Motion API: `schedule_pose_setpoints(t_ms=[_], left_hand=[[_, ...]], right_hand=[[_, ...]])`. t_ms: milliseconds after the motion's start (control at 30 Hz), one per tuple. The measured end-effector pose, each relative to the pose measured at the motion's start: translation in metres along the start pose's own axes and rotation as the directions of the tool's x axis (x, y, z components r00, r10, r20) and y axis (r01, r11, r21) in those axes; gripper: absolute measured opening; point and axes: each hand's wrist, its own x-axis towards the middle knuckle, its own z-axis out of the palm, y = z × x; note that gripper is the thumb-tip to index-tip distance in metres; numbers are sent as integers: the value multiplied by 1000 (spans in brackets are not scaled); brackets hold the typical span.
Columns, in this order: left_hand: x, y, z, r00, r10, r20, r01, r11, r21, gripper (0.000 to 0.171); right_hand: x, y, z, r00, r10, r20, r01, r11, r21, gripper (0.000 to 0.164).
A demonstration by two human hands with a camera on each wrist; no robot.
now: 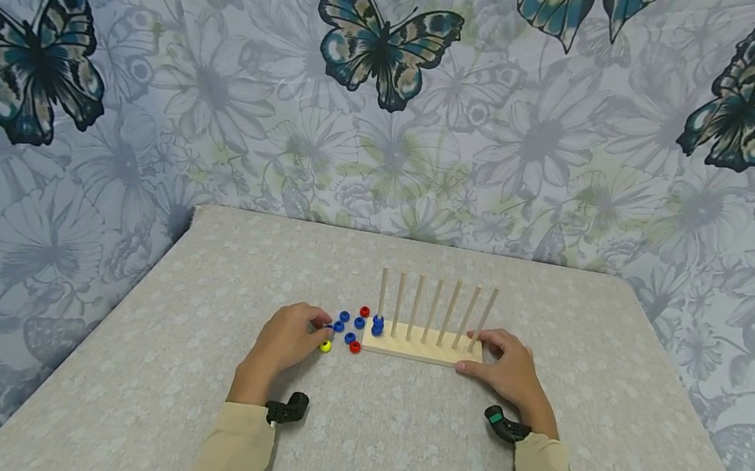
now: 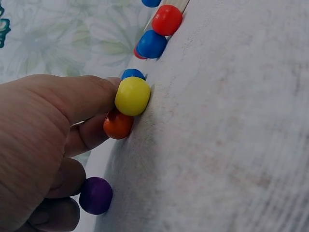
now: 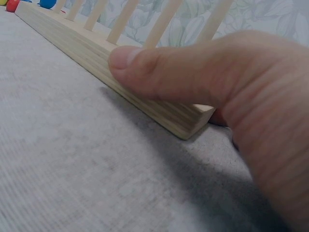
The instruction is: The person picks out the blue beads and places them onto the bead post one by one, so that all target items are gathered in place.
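A wooden peg board (image 1: 421,351) with a row of upright pegs lies on the table. Blue beads (image 1: 377,326) are stacked on its leftmost peg. My right hand (image 1: 506,369) grips the board's right end, thumb (image 3: 140,70) along the front side and the other fingers mostly hidden behind. Left of the board, my left hand (image 1: 290,339) pinches a blue bead (image 1: 329,327) between thumb and forefinger. In the left wrist view a yellow bead (image 2: 133,96) partly covers the fingertips' place, with an orange bead (image 2: 118,124) and a purple bead (image 2: 95,195) close to the fingers.
Loose blue beads (image 1: 359,323) and red beads (image 1: 355,347) lie between my left hand and the board. A pale patterned cloth (image 1: 394,442) covers the table. Behind stands a wall covering with butterflies (image 1: 383,40).
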Motion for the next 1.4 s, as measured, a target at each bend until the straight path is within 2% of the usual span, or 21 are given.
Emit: schedule_pose_setpoints(t_ms=[833, 1400], left_hand=[[1, 1, 1, 1000, -21, 9, 20, 998, 51, 22], [1, 2, 1, 1000, 24, 9, -25, 995, 99, 21]], right_hand=[[1, 3, 1, 1000, 6, 3, -6, 1000, 11, 60], [0, -1, 0, 1000, 11, 1, -11, 1000, 4, 61]])
